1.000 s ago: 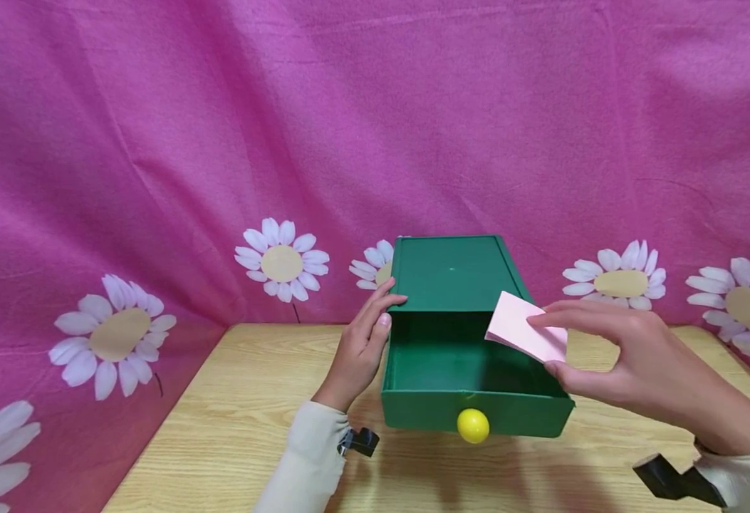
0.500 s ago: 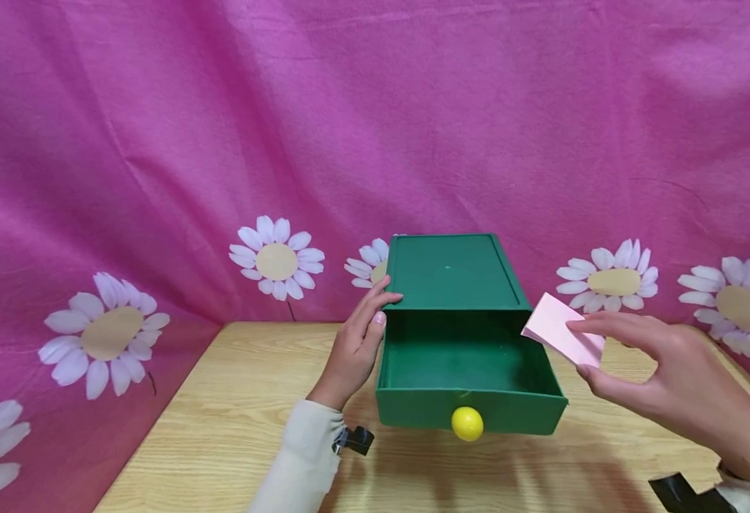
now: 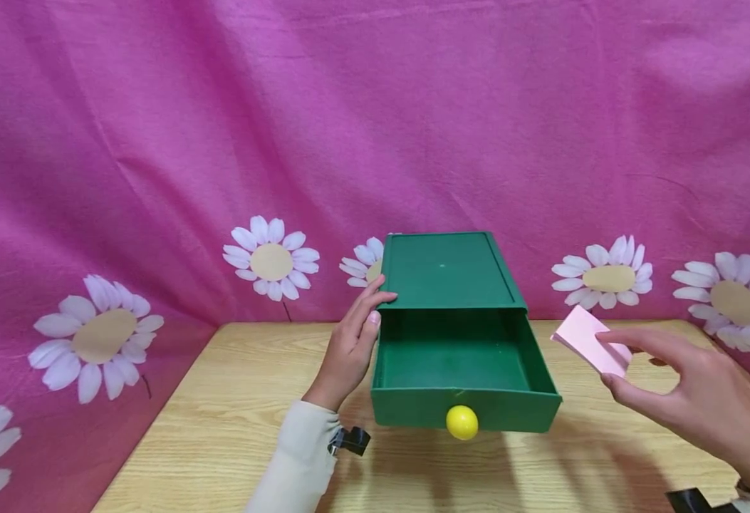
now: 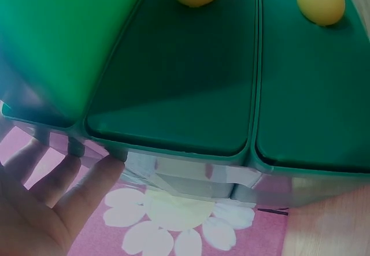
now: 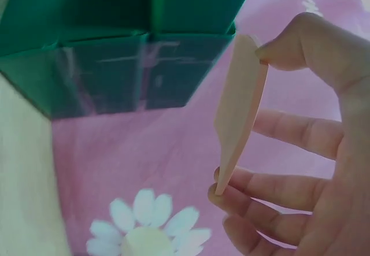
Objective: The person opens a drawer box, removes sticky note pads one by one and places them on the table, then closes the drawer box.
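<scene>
A green drawer unit stands on the table, its top drawer pulled out by a yellow knob-fitted front. Nothing is visible inside that drawer. Against the unit's left side rests my left hand, fingers extended, with fingertips at the top front edge; the left wrist view shows the same hand touching the side wall. To the right of the drawer, in the air, my right hand pinches a pink pad of sticky notes between thumb and fingers. The right wrist view shows the pad edge-on, apart from the unit.
Two further drawer fronts with yellow knobs appear shut in the left wrist view. The wooden table extends around the unit. Behind it hangs a pink cloth printed with white daisies.
My right hand has moved right and slightly down with the pink pad, from over the open drawer to beside it. The left hand keeps its place on the unit.
</scene>
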`<state>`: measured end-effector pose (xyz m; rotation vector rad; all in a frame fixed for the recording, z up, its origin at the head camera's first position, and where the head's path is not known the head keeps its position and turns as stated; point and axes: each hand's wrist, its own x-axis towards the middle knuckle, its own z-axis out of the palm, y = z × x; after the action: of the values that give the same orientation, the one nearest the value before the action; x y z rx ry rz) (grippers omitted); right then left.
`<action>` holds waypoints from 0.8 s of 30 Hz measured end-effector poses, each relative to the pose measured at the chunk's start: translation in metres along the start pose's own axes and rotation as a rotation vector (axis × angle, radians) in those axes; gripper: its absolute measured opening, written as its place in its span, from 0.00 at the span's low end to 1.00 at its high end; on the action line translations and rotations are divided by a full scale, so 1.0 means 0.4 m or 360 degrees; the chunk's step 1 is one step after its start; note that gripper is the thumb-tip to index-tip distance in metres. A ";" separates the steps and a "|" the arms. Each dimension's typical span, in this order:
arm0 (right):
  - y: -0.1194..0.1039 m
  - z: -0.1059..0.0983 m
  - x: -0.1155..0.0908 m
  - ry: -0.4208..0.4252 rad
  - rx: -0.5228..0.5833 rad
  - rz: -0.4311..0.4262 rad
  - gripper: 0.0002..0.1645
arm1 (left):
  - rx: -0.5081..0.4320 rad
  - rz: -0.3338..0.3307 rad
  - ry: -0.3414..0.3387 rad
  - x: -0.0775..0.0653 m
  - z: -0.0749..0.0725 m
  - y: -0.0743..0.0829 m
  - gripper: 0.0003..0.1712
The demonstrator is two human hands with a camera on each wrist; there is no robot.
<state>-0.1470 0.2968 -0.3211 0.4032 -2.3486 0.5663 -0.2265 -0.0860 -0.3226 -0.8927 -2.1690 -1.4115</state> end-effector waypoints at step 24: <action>0.113 0.032 -0.019 -0.0232 -0.0233 0.0496 0.36 | 0.0070 0.0050 -0.0008 0.002 0.018 -0.102 0.21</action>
<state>-0.1677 0.3302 -0.3478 0.0097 -2.5944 0.5165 -0.2556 -0.0908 -0.3517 -0.9114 -2.1720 -1.3426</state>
